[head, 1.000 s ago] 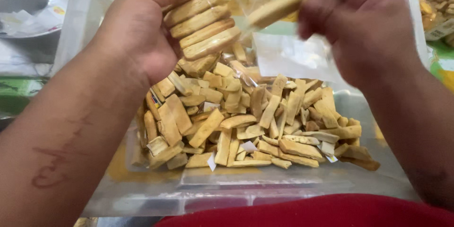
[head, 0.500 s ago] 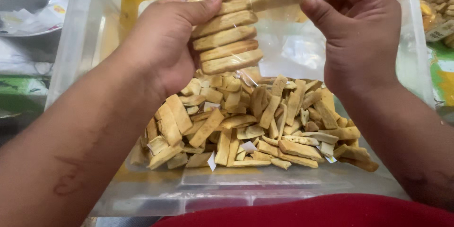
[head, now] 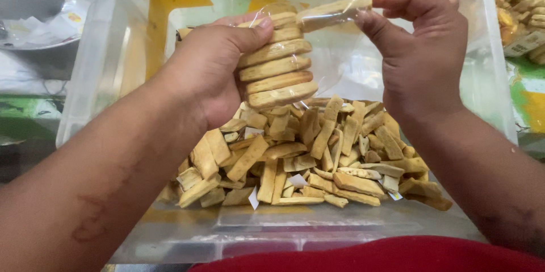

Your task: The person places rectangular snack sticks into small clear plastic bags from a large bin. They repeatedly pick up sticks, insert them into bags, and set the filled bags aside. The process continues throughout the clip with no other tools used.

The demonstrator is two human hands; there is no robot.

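Clear bin (head: 488, 79) walls ring both hands, open room above biscuit pile (head: 318, 158). Left hand (head: 210, 73) closed around biscuit stack (head: 275, 65) in clear bag (head: 335, 51); right hand (head: 423, 51) pinches single biscuit (head: 332, 12) at bag mouth.

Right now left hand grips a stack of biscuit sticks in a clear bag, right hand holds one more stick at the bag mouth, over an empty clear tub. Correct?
Not quite. The clear tub is not empty: the head view shows a loose pile of biscuit sticks in it. The rest holds: the left hand grips the stack in the clear bag, and the right hand holds one stick at the bag mouth.
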